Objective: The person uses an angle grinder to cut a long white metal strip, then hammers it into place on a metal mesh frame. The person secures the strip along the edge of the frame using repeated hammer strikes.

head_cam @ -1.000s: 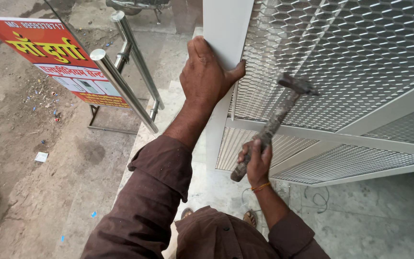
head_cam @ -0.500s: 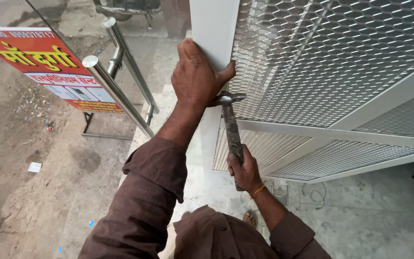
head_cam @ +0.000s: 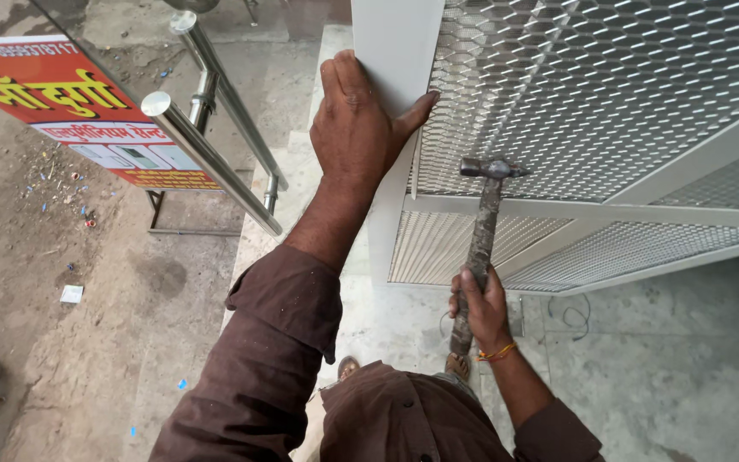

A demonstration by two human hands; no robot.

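Landmark: the steel handrail (head_cam: pixel 215 128) slanted down the steps, shiny and round.
Signboard (head_cam: pixel 62 103): hung just left of the handrail, red and yellow with a white strip.
Dirt ground (head_cam: pixel 53 342): spread below the signboard, left of the handrail.
Paper scrap (head_cam: pixel 71 294): lay on the dirt, well below the handrail.
Cable (head_cam: pixel 570 315): curled on the floor, far right of the handrail.

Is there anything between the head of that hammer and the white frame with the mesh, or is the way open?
Nothing visible is in the way. The right hand holds the hammer by its handle, with the head right at the mesh beside the white frame. The left hand presses on the frame higher up, above the hammer head.
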